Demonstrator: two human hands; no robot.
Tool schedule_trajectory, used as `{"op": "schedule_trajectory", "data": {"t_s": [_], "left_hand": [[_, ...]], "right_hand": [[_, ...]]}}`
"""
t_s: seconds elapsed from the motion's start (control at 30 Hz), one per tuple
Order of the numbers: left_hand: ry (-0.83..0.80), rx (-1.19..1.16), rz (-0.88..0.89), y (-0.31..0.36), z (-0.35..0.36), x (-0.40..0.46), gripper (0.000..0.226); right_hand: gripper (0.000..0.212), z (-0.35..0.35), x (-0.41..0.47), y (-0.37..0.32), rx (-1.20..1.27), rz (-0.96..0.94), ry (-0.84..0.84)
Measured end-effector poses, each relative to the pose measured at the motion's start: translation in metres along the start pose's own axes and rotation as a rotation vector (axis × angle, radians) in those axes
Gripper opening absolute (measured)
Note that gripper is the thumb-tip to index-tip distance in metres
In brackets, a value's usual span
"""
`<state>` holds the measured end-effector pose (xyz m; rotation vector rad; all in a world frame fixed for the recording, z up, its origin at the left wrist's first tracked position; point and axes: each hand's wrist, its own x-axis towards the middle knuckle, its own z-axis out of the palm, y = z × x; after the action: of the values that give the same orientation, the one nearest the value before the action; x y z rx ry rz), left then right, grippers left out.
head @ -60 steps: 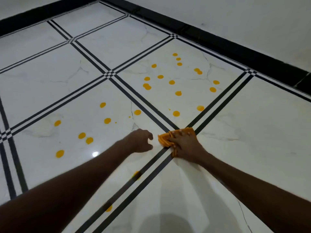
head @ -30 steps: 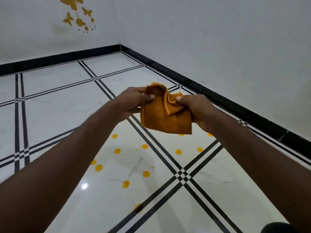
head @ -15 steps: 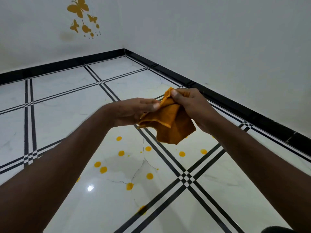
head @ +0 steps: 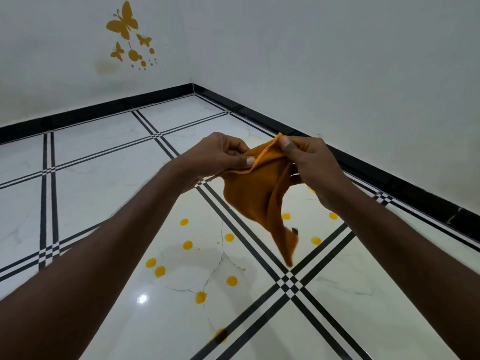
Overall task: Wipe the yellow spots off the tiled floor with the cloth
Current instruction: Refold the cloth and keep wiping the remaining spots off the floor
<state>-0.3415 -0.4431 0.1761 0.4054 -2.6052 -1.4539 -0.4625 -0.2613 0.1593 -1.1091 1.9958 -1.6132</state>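
we are pinching the cloth between left hand and right hand, mid-frame, above the yellow spots.

No writing, label, brand or number can be read anywhere. The only marks are yellow butterfly stickers on the wall, and they carry no words.

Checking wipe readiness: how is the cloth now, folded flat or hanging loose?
Hanging loose. Both the left hand and right hand pinch the orange cloth at its top edge; the rest droops unfolded.
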Motion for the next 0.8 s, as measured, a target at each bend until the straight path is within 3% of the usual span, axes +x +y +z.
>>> {"op": "schedule_trajectory", "data": {"t_s": [0.07, 0.17, 0.23, 0.33, 0.4, 0.5, 0.6, 0.67, 0.73, 0.8], "left_hand": [[0.039, -0.031, -0.014, 0.006, 0.000, 0.001, 0.023], [0.114, -0.093, -0.028, 0.017, 0.000, 0.003, 0.024], [0.200, -0.101, -0.070, 0.020, -0.003, 0.005, 0.030], [0.283, -0.110, -0.222, 0.014, -0.012, 0.008, 0.035], [0.345, -0.165, -0.335, 0.003, -0.019, 0.005, 0.044], [0.406, -0.585, -0.412, -0.029, -0.006, -0.010, 0.059], [0.256, -0.924, -0.580, -0.074, 0.035, -0.028, 0.082], [0.028, -0.912, -0.718, -0.091, 0.055, -0.037, 0.096], [-0.182, -0.859, -0.719, -0.094, 0.061, -0.043, 0.102], [-0.265, -0.929, -0.626, -0.086, 0.060, -0.046, 0.099]], "right_hand": [[0.037, 0.001, 0.002, 0.003, 0.114, 0.108, 0.011], [0.064, -0.001, 0.001, 0.011, 0.323, 0.312, -0.218], [0.066, 0.002, -0.004, 0.019, 0.291, 0.376, -0.343], [0.072, 0.006, -0.007, 0.022, 0.217, 0.388, -0.299], [0.062, 0.008, -0.005, 0.019, 0.244, 0.383, -0.258], [0.040, 0.012, -0.005, 0.011, 0.294, 0.398, -0.206], [0.041, 0.017, -0.008, 0.006, 0.304, 0.443, -0.147], [0.047, 0.019, -0.011, 0.005, 0.341, 0.468, -0.101], [0.048, 0.020, -0.012, 0.003, 0.415, 0.483, -0.062], [0.045, 0.019, -0.013, 0.001, 0.506, 0.504, -0.043]]}}
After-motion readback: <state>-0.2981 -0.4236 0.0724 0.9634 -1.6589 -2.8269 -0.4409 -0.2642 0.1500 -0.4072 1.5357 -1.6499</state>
